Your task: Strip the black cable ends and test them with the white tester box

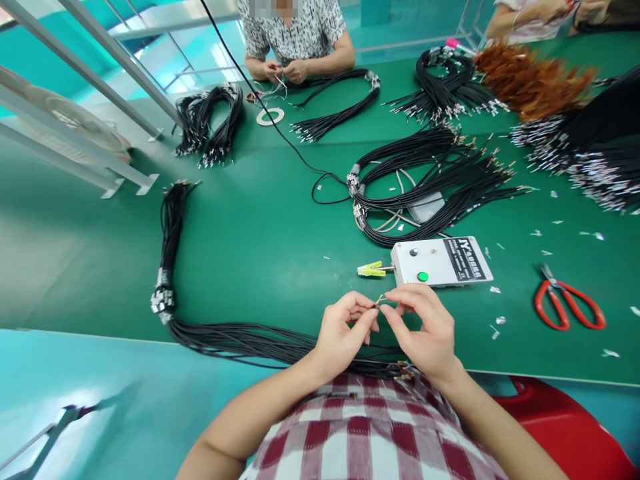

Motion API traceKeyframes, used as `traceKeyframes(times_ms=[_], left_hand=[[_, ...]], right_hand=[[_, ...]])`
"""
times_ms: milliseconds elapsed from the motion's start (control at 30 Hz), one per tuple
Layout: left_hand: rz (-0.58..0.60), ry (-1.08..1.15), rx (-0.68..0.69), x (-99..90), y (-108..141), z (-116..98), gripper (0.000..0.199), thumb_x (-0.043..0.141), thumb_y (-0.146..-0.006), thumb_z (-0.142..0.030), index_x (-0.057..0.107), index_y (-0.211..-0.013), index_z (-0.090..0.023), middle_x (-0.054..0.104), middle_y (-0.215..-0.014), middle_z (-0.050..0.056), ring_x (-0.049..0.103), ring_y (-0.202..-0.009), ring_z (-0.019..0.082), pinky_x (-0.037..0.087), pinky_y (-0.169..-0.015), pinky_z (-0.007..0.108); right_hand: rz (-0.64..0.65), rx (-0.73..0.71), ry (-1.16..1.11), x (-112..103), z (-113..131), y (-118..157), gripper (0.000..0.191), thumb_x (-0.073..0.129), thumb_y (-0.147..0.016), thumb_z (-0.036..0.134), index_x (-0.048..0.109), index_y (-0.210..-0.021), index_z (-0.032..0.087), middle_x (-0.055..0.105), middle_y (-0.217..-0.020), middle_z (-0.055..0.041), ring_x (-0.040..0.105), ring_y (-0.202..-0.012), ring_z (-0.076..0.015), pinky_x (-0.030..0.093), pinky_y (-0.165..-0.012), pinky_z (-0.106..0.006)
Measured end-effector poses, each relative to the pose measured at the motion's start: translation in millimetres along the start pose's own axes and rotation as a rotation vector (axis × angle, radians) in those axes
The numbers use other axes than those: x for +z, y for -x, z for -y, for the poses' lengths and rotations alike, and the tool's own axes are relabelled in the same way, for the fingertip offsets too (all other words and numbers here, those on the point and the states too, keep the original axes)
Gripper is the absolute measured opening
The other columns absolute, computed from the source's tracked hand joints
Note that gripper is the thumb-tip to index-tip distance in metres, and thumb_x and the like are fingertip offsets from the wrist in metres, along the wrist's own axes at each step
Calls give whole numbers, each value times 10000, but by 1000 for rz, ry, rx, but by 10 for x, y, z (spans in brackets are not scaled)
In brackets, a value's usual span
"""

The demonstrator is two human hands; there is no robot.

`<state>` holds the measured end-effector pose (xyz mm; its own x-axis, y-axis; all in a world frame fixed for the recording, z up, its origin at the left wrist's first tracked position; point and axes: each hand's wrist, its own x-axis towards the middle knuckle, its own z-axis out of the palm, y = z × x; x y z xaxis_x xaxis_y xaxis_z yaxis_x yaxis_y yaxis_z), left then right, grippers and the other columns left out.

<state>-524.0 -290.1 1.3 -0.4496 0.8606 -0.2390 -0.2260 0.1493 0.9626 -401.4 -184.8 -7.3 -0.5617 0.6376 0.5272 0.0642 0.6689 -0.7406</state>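
Close to the table's front edge, my left hand [347, 328] pinches a thin cable end between thumb and fingers. Fine coloured wires [380, 299] stick out of it, and my right hand [424, 328] holds their tips with thumb and forefinger. Below my hands runs a long bundle of black cables [250, 339], bent at a taped band of metal connectors [163, 300] on the left. Just beyond my fingers lies a white box [434, 261] with a green button and a yellow clip [373, 269].
Red-handled scissors [569, 303] lie at the right among white scraps. Looped black cable bundles [425, 180] cover the middle and back of the green table [250, 247]. Across it, a person [300, 40] handles wires. A red stool [555, 427] stands at lower right.
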Motion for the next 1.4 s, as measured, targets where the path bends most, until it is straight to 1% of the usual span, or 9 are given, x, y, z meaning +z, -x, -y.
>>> traceKeyframes(times_ms=[167,433,500,667,800,933,1033,1200,1400], left_hand=[[-21,-5,19,-6,0,10,300,677,-877,-434,587,-855,-149,639,-650,14,560,-496,87,479,-482,204],[-163,-196,184,-8,3,77,184,693,-868,-344,650,-822,-172,705,-697,30,638,-567,123,530,-545,226],[-209,-201,222,-2,-4,110,159,698,-864,-325,657,-822,-177,706,-702,24,638,-562,120,535,-553,229],[-202,-70,160,8,-17,133,194,705,-859,-335,623,-825,-163,661,-671,12,610,-519,106,519,-515,222],[-40,48,89,-13,-60,14,292,744,-821,-379,631,-966,-153,619,-746,8,563,-523,79,468,-485,201],[110,152,-1,-4,-159,-87,386,803,-754,-403,629,-985,-147,596,-805,7,518,-509,52,420,-455,188],[51,188,14,43,-210,-49,319,794,-768,-393,605,-840,-146,578,-773,-11,506,-483,39,396,-447,187],[-27,228,6,86,-195,63,327,761,-800,-425,571,-847,-163,572,-607,-42,558,-438,90,445,-447,214],[124,260,-167,-14,-197,28,356,742,-816,-449,619,-896,-125,658,-662,18,645,-535,130,523,-539,244]], right_hand=[[-50,-181,232,-1,-11,40,292,726,-815,112,698,-1068,254,754,-942,-48,708,-779,-179,522,-662,-323],[-72,-189,260,84,65,45,147,705,-833,125,674,-909,247,751,-818,-6,686,-666,-134,452,-655,-306],[-73,-55,151,145,97,51,90,678,-860,148,661,-856,236,727,-799,-7,660,-658,-131,450,-666,-311],[72,599,-515,263,129,56,190,638,-908,372,609,-817,208,609,-682,15,522,-536,-110,418,-499,-248],[154,765,-717,238,81,49,300,706,-841,474,617,-822,189,565,-675,31,410,-498,-70,376,-475,-218],[180,772,-713,188,42,45,316,708,-834,490,614,-846,189,584,-687,22,417,-510,-74,373,-478,-216],[184,725,-672,182,40,52,309,681,-857,494,602,-851,196,568,-622,34,453,-504,-88,392,-477,-219],[135,573,-543,200,9,98,220,618,-924,390,574,-820,201,577,-671,29,557,-562,-102,477,-563,-237],[127,547,-429,84,-138,121,167,617,-919,341,592,-833,201,600,-771,4,555,-607,-101,467,-558,-229]])
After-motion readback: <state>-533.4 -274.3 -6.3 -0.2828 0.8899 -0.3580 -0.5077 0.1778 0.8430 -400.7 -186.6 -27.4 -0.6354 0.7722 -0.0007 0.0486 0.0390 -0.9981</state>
